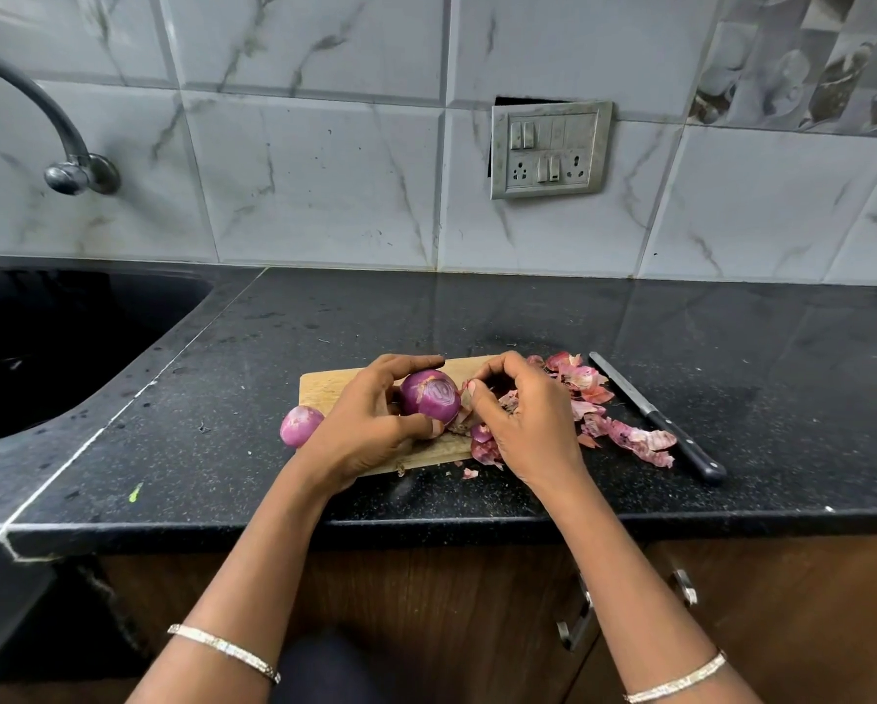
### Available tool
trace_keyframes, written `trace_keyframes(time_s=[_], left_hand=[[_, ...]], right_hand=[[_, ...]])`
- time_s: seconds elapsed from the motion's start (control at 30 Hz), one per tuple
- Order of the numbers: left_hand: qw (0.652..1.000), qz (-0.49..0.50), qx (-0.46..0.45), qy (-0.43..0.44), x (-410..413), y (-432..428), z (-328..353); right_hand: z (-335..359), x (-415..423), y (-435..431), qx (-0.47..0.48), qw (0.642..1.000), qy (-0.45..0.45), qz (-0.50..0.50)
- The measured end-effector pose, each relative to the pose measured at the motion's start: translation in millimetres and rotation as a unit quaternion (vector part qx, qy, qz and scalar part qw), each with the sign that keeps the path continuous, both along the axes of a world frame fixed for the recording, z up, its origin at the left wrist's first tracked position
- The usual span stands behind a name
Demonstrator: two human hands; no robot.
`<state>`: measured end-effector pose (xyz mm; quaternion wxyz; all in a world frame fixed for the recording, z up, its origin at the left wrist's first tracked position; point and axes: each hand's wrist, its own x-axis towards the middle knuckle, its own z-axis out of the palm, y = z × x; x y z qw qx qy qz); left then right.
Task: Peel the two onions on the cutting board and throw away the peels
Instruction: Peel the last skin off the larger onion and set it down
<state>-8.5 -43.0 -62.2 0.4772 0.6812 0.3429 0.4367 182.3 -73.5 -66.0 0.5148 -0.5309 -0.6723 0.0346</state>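
Purple onion (430, 396), firm, light, slick where bare: our left hand (370, 424) cups it over the cutting board (324, 386); our right hand (523, 414) pinches loose skin (466, 389) at its side. Papery skin, we judge, tears easily; grip its edge. Second onion (300, 425) lies beside the board.

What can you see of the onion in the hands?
The onion is round, glossy purple and mostly bare, its trimmed end with rings facing the camera. The left hand grips it above the board; the right hand pinches a peel at its right side.
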Motion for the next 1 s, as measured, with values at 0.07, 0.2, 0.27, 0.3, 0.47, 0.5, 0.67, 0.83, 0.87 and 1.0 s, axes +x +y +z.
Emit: trace_keyframes(time_s=[0.07, 0.2, 0.27, 0.3, 0.47, 0.5, 0.67, 0.83, 0.87, 1.0], left_hand=[[1.000, 0.001, 0.010, 0.009, -0.4, 0.0, 0.5], [1.000, -0.006, 0.012, 0.027, -0.1, -1.2, 1.4], [0.999, -0.007, 0.026, 0.047, -0.2, -0.8, 1.0], [0.998, -0.005, 0.036, 0.057, 0.2, -0.5, 1.1], [0.973, 0.059, 0.148, 0.166, 4.1, 1.2, 2.7], [0.971, 0.068, 0.156, 0.170, 4.8, 1.1, 3.1], [0.979, 0.056, 0.136, 0.144, 4.0, 3.9, -1.1], [0.991, 0.055, 0.093, 0.080, 5.6, 1.5, -3.5], [0.991, 0.056, 0.092, 0.077, 6.2, 1.1, -3.5], [0.993, 0.047, 0.090, 0.067, 7.3, -0.7, -2.5]], right_hand=[[0.4, -0.4, -0.5, 0.000, 1.000, 0.009, -0.004], [2.6, -0.9, -3.3, -0.003, 0.999, 0.042, -0.006], [3.0, -1.5, -3.8, -0.007, 0.999, 0.043, -0.003], [2.9, -1.7, -3.8, -0.010, 0.999, 0.042, -0.002], [3.4, -2.9, -4.7, -0.007, 1.000, 0.030, 0.003], [3.7, -3.3, -5.3, -0.003, 1.000, 0.028, 0.003], [3.5, -3.5, -5.3, 0.008, 0.999, 0.033, 0.006], [5.9, -3.6, -8.0, 0.030, 0.999, 0.040, 0.018], [6.6, -4.0, -8.4, 0.036, 0.998, 0.041, 0.021], [8.2, -5.0, -9.4, 0.050, 0.997, 0.048, 0.035]])
